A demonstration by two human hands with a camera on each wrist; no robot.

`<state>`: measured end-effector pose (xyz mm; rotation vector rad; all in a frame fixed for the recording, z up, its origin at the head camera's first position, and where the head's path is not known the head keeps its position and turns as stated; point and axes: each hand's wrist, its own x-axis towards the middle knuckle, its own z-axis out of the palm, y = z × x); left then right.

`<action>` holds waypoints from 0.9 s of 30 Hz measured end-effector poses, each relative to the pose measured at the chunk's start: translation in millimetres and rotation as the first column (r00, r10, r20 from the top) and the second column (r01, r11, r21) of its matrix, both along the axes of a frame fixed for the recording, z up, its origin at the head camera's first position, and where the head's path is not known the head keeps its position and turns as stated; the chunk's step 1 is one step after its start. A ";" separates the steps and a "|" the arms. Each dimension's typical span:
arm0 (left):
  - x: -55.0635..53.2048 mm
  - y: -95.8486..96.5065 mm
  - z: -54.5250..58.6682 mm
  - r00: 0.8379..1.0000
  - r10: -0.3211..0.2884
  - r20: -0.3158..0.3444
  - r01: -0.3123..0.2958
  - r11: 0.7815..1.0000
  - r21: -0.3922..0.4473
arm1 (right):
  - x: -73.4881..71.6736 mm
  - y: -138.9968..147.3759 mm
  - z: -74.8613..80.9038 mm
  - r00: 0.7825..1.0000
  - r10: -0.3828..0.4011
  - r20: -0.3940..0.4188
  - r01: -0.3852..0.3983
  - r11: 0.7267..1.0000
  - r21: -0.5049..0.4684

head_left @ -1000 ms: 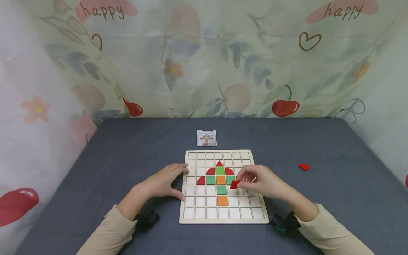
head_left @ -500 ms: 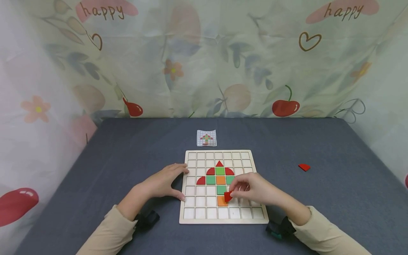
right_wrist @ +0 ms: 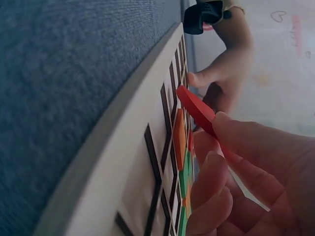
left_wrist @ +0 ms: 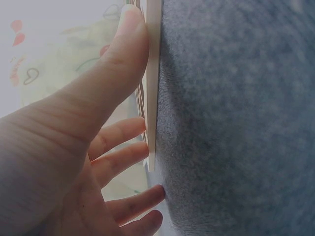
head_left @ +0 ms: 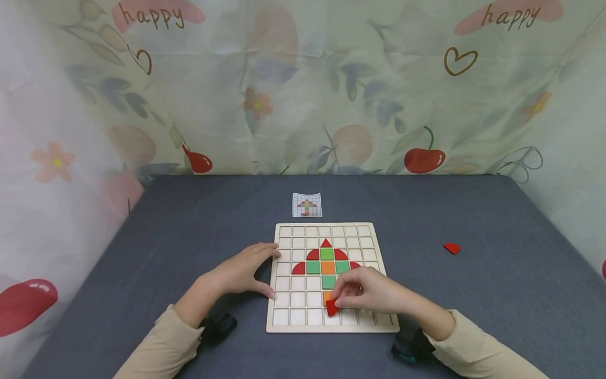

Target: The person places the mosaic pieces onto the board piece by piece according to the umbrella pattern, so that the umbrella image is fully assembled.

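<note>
Between thumb and fingertips, my right hand pinches a red quarter-circle piece. In the right wrist view this red piece is tilted above the grid board. It partly covers the lower orange square in the head view. My left hand rests at the left edge of the wooden grid board, thumb and fingertips touching it, fingers spread loosely. Green squares, an orange square, a red triangle and several red quarter-circles lie in the grid.
A loose red quarter-circle piece lies on the dark grey tablecloth to the right. Behind the board is a small pattern card. A printed curtain hangs along the table's back edge.
My right hand has moved down the board and slightly left with the red quarter-circle, from near the right-hand green square to the lower orange square. The left hand has stayed still.
</note>
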<state>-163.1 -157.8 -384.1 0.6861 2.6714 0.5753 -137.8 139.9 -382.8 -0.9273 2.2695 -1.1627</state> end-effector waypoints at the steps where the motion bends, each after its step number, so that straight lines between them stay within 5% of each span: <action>1: 0.2 0.1 0.3 1.000 0.000 0.000 0.000 1.000 -0.001 | 0.7 -0.7 -0.2 1.000 0.001 0.010 -0.001 1.000 0.000; 27: -0.2 0.2 0.8 1.000 -0.001 0.005 0.001 1.000 -0.001 | 10.1 -4.9 -1.1 0.997 -0.034 0.072 0.029 0.997 0.067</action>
